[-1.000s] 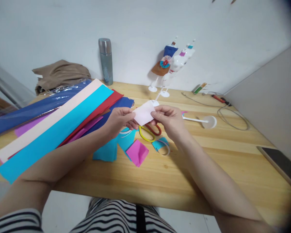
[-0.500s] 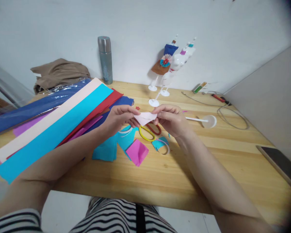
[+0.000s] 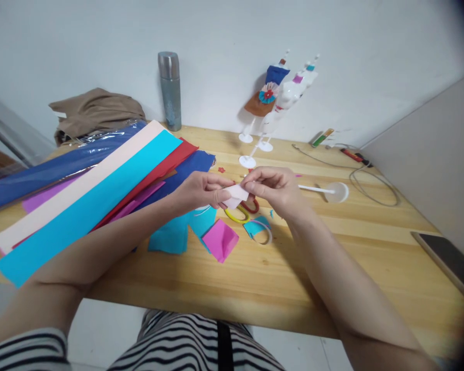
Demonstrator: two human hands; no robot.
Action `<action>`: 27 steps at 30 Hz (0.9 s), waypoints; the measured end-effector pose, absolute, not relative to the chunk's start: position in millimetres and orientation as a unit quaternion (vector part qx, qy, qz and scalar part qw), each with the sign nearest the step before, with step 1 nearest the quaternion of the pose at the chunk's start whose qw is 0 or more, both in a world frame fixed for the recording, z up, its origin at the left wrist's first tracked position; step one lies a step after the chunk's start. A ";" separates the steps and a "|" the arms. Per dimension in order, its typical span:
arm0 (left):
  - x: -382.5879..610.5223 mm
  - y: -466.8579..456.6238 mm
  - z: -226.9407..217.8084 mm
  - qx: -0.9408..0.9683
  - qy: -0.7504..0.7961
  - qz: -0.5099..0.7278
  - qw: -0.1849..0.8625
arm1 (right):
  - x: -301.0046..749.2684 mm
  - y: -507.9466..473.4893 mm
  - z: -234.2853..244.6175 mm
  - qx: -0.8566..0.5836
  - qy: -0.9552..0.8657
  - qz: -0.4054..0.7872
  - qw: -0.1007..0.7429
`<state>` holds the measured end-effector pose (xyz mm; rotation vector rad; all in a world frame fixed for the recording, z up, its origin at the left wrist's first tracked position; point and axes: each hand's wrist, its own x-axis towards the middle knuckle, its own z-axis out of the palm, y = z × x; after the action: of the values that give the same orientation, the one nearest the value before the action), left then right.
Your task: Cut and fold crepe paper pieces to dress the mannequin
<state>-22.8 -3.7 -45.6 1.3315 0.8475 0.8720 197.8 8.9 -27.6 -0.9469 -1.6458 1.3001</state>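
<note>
A small folded piece of pale pink paper (image 3: 235, 196) is held in the air between my two hands, above the table. My left hand (image 3: 204, 191) pinches its left side between thumb and fingers. On its right end, the fingertips of my right hand (image 3: 272, 188) are closed. Below the hands lie scissors with yellow and red handles (image 3: 237, 215), their blades hidden. Nearer to me are a square of magenta paper (image 3: 221, 240), pieces of turquoise paper (image 3: 168, 237) and a pale ring (image 3: 269, 236) over a turquoise scrap.
Long paper strips, turquoise (image 3: 88, 206) on top, lie at the left. Behind stand a thermos (image 3: 170, 93), a brown cloth (image 3: 100, 113) and several small dress-form figures (image 3: 274, 93) on stands. A white stand (image 3: 336, 192), a cable (image 3: 355, 180) and a phone (image 3: 448, 263) are at the right.
The pale pink paper has gone from stretched out between both hands to a more folded, tilted shape. My hands have come closer together, and the view has shifted slightly.
</note>
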 end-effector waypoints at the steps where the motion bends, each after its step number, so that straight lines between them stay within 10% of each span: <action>1: -22.5 -3.8 -46.0 0.590 0.358 0.381 0.615 | 197.6 9.5 -27.3 -0.372 -0.654 0.514 0.412; 27: -17.6 -6.3 -43.7 0.487 0.390 0.374 0.686 | 192.8 7.8 -33.9 -0.361 -0.747 0.379 0.411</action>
<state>-17.6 -6.3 -43.7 1.0912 0.8740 0.8388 192.8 7.8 -33.9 -0.9075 -1.8790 0.9537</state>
